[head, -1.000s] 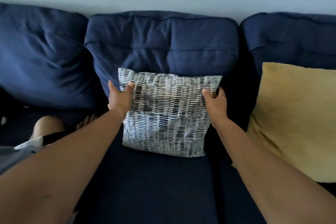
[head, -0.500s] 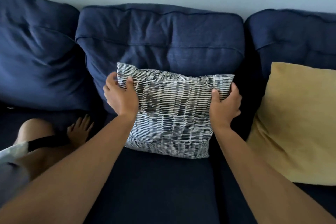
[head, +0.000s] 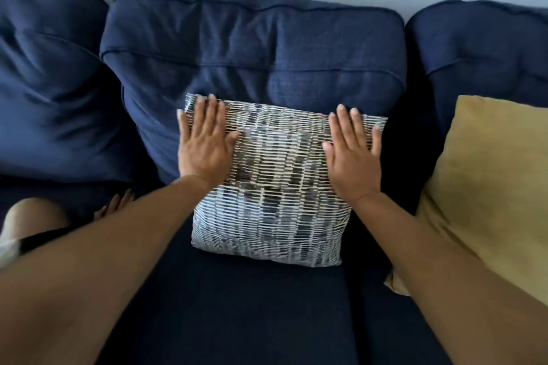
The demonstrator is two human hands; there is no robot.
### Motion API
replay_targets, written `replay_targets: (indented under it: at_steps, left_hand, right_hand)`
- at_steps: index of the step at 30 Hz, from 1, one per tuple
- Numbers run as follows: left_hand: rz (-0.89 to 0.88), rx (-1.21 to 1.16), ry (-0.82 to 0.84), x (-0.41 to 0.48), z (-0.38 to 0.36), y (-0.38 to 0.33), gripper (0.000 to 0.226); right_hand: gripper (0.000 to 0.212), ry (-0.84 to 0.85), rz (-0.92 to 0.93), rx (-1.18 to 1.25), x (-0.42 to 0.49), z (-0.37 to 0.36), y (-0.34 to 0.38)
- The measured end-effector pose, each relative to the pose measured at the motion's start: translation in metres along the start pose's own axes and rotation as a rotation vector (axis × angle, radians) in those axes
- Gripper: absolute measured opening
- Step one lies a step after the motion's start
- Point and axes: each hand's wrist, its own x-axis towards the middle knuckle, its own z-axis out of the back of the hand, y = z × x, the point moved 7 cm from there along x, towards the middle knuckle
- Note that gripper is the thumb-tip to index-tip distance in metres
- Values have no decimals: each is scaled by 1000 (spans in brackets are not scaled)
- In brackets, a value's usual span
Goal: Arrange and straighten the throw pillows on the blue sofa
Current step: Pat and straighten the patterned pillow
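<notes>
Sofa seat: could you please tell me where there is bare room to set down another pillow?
Free: the seat cushion in front of the patterned pillow, between the forearms. Narrow: the gap between it and the yellow pillow. Crowded: the left seat, where another person's knee rests.

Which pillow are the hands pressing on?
The patterned pillow in the middle, under both flat hands, left and right. The plain yellow pillow beside it is untouched.

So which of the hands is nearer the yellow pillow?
Right. The right hand lies flat on the patterned pillow's right side, nearest the yellow pillow; the left hand presses the far left side.
</notes>
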Motion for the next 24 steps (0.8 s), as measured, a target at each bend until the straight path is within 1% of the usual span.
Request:
replay_targets:
  at_steps: [2,3,5,6,7,8,9,10,11,12,13,15,16,19,20,21,22,23,24]
  left_hand:
    - [63,-32,-49,8,7,21,66]
    - [143,-122,-97,8,12,31,65]
    - [416,-429,-201,2,18,55,67]
    - [570,-621,-219,-4,14,65,68]
    - [702,-801,-198,-9,8,70,67]
    - [795,-946,-149,-15,2,70,64]
    - [843,-1050,-99,-20,-3,66,60]
    - [859,-1123,-82,-22,-5,61,55]
    - [861,-1160,-117,-23,-3,59,49]
    - [856,-1161,-188,-22,3,61,41]
    - [848,-1133,-271,-20,10,65,35]
    - [828,-1063,-400,-17,23,73,30]
    - [829,-1044,-419,-18,24,75,31]
    - [913,-988,-365,-29,14,75,38]
    - [936,-977,-365,-30,14,75,37]
    - [943,-966,-403,-30,20,76,35]
    - [919,-937,-480,-30,32,76,35]
    - [847,-880,-572,-28,47,72,38]
    - [716,-808,-649,-27,65,62,44]
  right_hand:
    - [58,-35,-67,2,-2,5,-14]
    - [59,-60,-145,37,-3,8,-19]
    - [64,-115,-385,192,-11,16,-31]
    - [68,-133,-523,318,-17,18,-36]
    - [72,-129,-645,455,-22,16,-38]
    - [74,-110,-732,574,-27,13,-36]
    - [71,-82,-771,653,-31,11,-31]
    - [62,-69,-767,696,-32,12,-25]
    - [50,-91,-748,717,-31,16,-21]
    - [41,-143,-736,729,-29,22,-18]
    - [36,-203,-723,737,-25,28,-15]
    - [34,-272,-688,718,-17,34,-14]
    - [33,-266,-672,694,-15,33,-14]
    - [29,-202,-665,633,-15,24,-12]
    - [31,-208,-677,612,-16,25,-11]
    - [35,-236,-691,583,-17,30,-11]
    - [40,-290,-692,551,-18,38,-10]
    - [45,-370,-656,517,-18,49,-6]
    - [47,-452,-568,476,-16,61,1]
